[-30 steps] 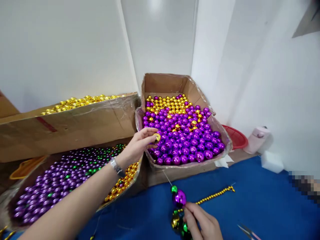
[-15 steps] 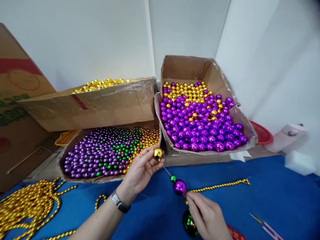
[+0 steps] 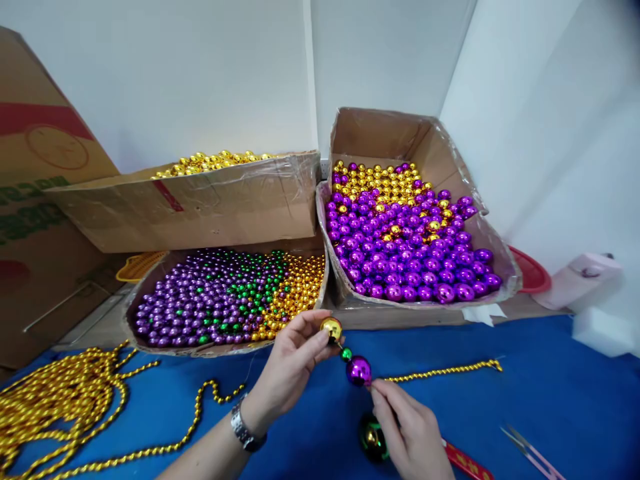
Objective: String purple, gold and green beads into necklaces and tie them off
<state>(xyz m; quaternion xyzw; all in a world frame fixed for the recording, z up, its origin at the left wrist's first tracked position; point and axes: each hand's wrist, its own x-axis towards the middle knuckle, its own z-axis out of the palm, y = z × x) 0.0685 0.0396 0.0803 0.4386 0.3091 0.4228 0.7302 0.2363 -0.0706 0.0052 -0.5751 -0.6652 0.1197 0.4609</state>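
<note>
We pinch a gold ball between the thumb and fingertips of our left hand, holding it just above the blue table and right in front of the low box of small purple, green and gold beads. Directly below and right of the gold ball sit a small green bead and then a larger purple ball, strung in a line. Our right hand grips this strand just under the purple ball, fingers closed on it, with a big green ball showing beside the palm. Right of the purple ball a gold twisted bead chain lies on the table. Behind the gold ball stands the box of purple and gold balls; scissors lie far right of it.
</note>
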